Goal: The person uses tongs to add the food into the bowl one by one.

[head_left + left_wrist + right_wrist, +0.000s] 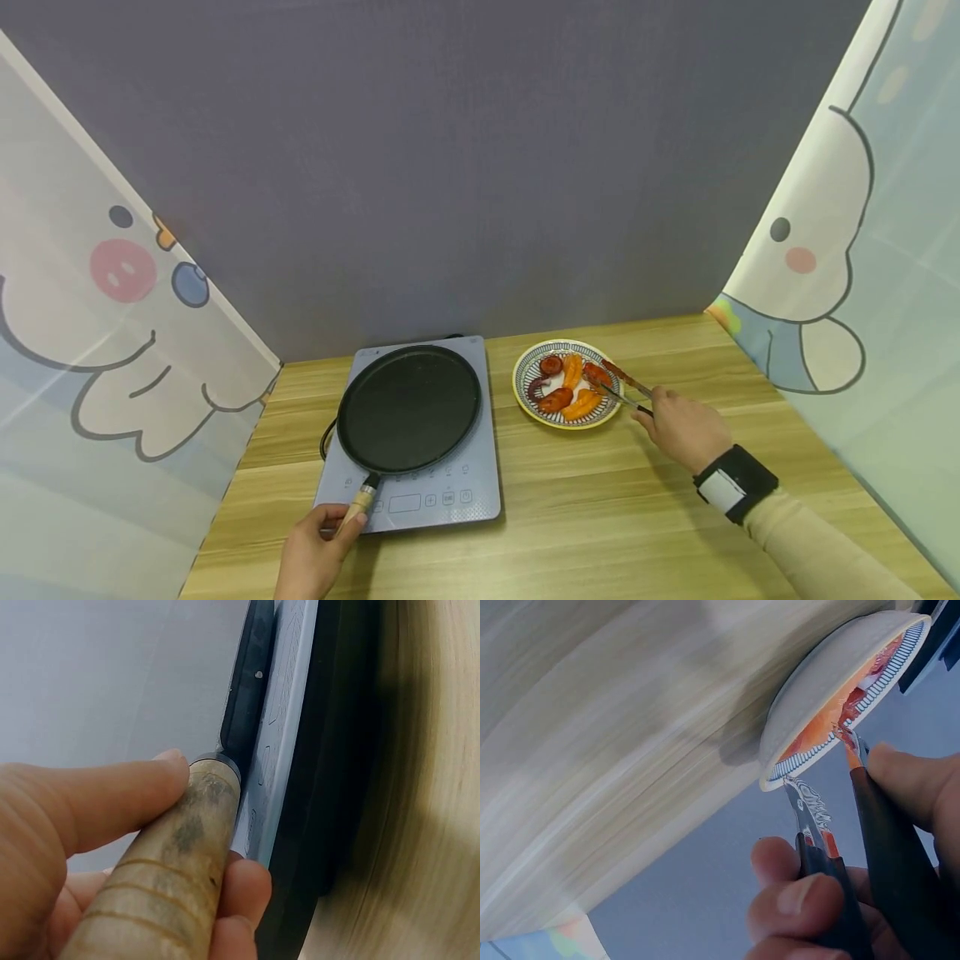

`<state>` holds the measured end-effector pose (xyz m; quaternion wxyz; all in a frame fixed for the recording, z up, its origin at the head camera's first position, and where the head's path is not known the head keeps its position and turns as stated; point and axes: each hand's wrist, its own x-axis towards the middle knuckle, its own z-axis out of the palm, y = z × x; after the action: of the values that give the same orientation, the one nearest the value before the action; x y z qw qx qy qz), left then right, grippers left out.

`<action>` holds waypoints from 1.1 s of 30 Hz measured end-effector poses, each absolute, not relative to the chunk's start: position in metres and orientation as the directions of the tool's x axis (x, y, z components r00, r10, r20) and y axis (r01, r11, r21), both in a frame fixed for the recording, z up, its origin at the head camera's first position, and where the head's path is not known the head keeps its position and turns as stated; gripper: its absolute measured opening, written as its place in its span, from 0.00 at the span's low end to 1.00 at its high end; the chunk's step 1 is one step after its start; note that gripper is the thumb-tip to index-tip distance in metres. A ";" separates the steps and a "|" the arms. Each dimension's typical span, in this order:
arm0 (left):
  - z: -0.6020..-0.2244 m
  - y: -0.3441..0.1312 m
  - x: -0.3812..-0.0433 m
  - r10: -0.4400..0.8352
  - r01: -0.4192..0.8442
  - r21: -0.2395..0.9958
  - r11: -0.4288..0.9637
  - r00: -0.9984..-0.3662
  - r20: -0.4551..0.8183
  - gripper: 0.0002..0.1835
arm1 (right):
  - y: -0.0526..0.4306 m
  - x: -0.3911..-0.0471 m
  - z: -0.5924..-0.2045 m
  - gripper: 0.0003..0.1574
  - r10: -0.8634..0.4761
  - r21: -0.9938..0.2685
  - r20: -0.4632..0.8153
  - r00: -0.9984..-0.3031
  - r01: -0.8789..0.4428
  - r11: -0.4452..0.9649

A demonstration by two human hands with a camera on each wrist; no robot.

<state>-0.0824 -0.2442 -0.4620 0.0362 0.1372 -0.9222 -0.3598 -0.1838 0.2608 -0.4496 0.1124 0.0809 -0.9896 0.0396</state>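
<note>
The head view is bright, with soft, even light. The dark grey flat back wall [480, 167] looks dimmer than the pale blue printed right wall [915, 350], which shows faint whitish glare. A soft shadow lies along the near edge of the flat grey-blue induction cooker [480, 475]. In the left wrist view, the beige wooden pan handle [169, 870] is sharp, but the yellowish wooden tabletop [431, 787] is blurred; in the right wrist view, the tabletop looks smeared, with a soft shadow beside the round yellow-rimmed plate [817, 682].
</note>
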 end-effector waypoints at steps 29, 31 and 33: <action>-0.464 -0.245 -0.083 -0.289 -0.251 0.682 0.686 -0.955 -0.062 0.19 | 0.254 -0.197 -0.460 0.23 -0.208 -0.002 0.260 -0.943 -0.216 0.976; -0.464 -0.245 -0.083 -0.294 -0.255 0.684 0.684 -0.954 -0.062 0.19 | 0.254 -0.197 -0.459 0.22 -0.201 -0.017 0.249 -0.947 -0.212 0.977; -0.464 -0.244 -0.083 -0.293 -0.253 0.686 0.682 -0.954 -0.061 0.18 | 0.255 -0.197 -0.459 0.22 -0.204 -0.025 0.244 -0.948 -0.216 0.976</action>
<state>-0.0835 -0.2442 -0.4639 0.0269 0.1489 -0.9168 -0.3697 -0.1968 0.2547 -0.4586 0.1210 0.1066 -0.9866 0.0257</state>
